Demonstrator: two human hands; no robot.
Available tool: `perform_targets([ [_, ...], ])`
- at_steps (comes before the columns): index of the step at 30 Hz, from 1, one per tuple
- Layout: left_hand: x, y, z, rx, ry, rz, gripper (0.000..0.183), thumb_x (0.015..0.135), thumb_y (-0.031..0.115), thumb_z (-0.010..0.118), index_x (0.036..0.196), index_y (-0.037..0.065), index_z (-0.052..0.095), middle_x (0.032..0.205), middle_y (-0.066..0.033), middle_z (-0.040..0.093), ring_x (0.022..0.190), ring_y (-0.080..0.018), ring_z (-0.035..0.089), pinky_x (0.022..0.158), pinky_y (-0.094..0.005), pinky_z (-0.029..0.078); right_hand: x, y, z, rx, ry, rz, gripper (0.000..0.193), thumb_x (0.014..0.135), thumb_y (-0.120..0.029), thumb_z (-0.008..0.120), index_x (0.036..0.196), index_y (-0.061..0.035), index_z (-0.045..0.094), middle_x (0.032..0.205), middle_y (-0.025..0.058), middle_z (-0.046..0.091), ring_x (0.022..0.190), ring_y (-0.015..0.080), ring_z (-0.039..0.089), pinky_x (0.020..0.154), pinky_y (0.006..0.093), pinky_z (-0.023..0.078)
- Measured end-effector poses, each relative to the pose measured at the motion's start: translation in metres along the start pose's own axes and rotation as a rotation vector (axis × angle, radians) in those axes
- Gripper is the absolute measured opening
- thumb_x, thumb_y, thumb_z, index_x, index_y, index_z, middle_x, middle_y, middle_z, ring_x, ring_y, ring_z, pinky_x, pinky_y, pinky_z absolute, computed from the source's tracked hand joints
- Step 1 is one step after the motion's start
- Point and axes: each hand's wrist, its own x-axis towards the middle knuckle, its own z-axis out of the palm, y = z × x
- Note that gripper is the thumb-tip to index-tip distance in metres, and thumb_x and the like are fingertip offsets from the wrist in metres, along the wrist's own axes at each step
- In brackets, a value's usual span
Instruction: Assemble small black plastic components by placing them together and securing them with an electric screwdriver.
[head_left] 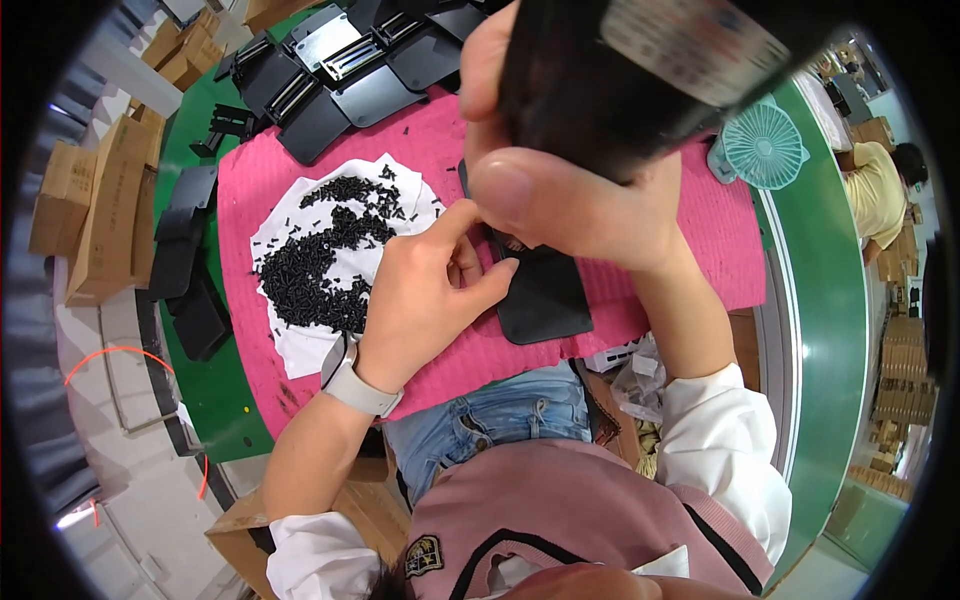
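My right hand point(600, 205) is closed around a black power screwdriver point(570, 90), which looms close at the top with a pale label on its body. Its working end is hidden behind that hand. Under it lies a flat black plate point(545, 300) with rounded corners. My left hand point(420, 285), wearing a pale-banded watch, curls its fingers at the plate's left edge, thumb on the plate and index finger reaching up beneath the right hand. Any small thing at those fingertips is hidden. Beside the left hand, many black screws point(300, 265) are heaped on a white cloth point(305, 350).
A pink mat point(720, 250) covers part of the green table point(830, 290). Black stand-like assemblies point(340, 70) crowd the far side, with more black plates point(195, 310) at left. A teal fan point(762, 145) stands at right. Cardboard boxes point(115, 215) and another person point(875, 195) are beyond.
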Motion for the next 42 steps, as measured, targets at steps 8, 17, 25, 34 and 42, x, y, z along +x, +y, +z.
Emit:
perform_targets([
  [8, 0.002, 0.008, -0.001, -0.061, -0.015, -0.027, 0.032, 0.073, 0.012, 0.071, 0.102, 0.003, 0.060, 0.054, -0.0096, 0.055, 0.047, -0.0183, 0.057, 0.050, -0.0279, 0.045, -0.003, -0.007, -0.011, 0.222, 0.039, 0.153, 0.027, 0.066, -0.008, 0.075, 0.087, 0.0022, 0.062, 0.073, 0.0028, 0.061, 0.063, 0.0076, 0.057, 0.057, 0.0218, 0.046],
  [17, 0.002, 0.005, -0.003, -0.015, -0.012, -0.002, 0.031, 0.073, 0.012, 0.071, 0.101, 0.002, 0.060, 0.054, -0.0089, 0.055, 0.047, -0.0172, 0.056, 0.049, -0.0272, 0.044, -0.003, -0.004, -0.005, 0.180, -0.006, 0.049, 0.031, 0.062, -0.005, 0.075, 0.089, 0.0030, 0.062, 0.076, 0.0050, 0.063, 0.065, 0.0098, 0.060, 0.060, 0.0237, 0.050],
  [25, 0.002, 0.008, -0.005, -0.033, -0.029, -0.038, 0.032, 0.074, 0.012, 0.071, 0.102, 0.002, 0.060, 0.053, -0.0086, 0.054, 0.047, -0.0163, 0.056, 0.050, -0.0268, 0.044, -0.002, -0.005, -0.005, 0.271, -0.033, 0.150, 0.031, 0.062, -0.004, 0.074, 0.090, 0.0021, 0.062, 0.076, 0.0033, 0.062, 0.064, 0.0089, 0.057, 0.059, 0.0233, 0.048],
  [34, 0.002, 0.007, -0.003, 0.067, -0.037, 0.003, 0.032, 0.074, 0.015, 0.072, 0.102, 0.005, 0.062, 0.050, -0.0083, 0.054, 0.044, -0.0202, 0.056, 0.047, -0.0290, 0.045, -0.011, -0.003, -0.013, 0.386, -0.037, 0.284, 0.052, 0.075, -0.022, 0.068, 0.111, 0.0043, 0.041, 0.058, 0.0037, 0.047, 0.042, 0.0104, 0.043, 0.040, 0.0235, 0.037],
  [42, -0.018, 0.009, -0.037, 0.456, 0.345, 0.086, 0.022, 0.078, 0.023, 0.070, 0.090, 0.007, 0.062, 0.052, -0.0062, 0.052, 0.048, -0.0222, 0.055, 0.045, -0.0344, 0.041, -0.023, -0.010, -0.077, -0.046, 0.326, 0.674, 0.043, 0.079, -0.018, 0.068, 0.114, 0.0017, 0.051, 0.071, 0.0071, 0.057, 0.053, 0.0121, 0.054, 0.052, 0.0254, 0.043],
])
